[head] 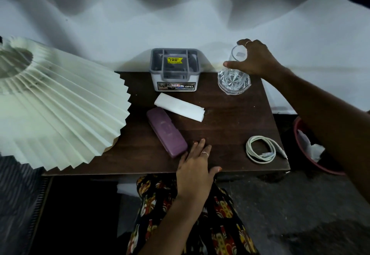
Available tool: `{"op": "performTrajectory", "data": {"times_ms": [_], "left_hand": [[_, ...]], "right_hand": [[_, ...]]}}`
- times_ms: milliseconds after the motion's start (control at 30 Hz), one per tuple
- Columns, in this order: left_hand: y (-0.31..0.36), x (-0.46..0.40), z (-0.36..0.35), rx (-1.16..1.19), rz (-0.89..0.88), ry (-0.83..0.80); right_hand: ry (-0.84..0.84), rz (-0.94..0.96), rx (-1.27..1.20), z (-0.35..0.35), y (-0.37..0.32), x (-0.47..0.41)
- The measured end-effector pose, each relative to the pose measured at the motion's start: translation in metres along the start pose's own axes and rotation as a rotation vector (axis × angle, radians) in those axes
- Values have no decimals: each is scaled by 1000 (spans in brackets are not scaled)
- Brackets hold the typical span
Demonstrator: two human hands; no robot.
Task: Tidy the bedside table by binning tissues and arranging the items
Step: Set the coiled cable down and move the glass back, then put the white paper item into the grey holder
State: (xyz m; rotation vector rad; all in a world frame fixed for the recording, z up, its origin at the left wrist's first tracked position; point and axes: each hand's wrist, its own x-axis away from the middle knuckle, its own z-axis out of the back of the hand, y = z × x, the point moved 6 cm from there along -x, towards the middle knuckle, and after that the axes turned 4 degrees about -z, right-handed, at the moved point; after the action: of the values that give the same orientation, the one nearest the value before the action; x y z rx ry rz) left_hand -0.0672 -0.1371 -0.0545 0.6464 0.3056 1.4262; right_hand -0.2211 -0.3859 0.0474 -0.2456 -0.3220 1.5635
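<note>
Dark wooden bedside table [230, 118]: right hand [258, 58] wraps the glass [234, 74] at the far right corner, arranging step. Left hand [197, 166] flat, fingers spread, beside purple case [167, 132]. Folded tissue [180, 107] lies mid-table; probably next for the bin [300, 146].

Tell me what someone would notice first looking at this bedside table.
The big pleated lampshade fills the left side, overhanging the table. At the back right, the right hand holds a clear glass. In the middle lie a folded tissue and a purple case, with the left hand flat beside the case.
</note>
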Motion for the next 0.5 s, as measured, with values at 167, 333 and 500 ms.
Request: {"op": "performTrajectory", "data": {"times_ms": [167,333,500], "left_hand": [[0,0,1,-6,-3,-29],[2,5,5,12,-25,-45],[-3,18,13,29,-25,-63]], "right_hand": [[307,186,31,9,-40,45],[68,420,96,-52,-87,102],[-215,354,129,-115,-86,128]]}}
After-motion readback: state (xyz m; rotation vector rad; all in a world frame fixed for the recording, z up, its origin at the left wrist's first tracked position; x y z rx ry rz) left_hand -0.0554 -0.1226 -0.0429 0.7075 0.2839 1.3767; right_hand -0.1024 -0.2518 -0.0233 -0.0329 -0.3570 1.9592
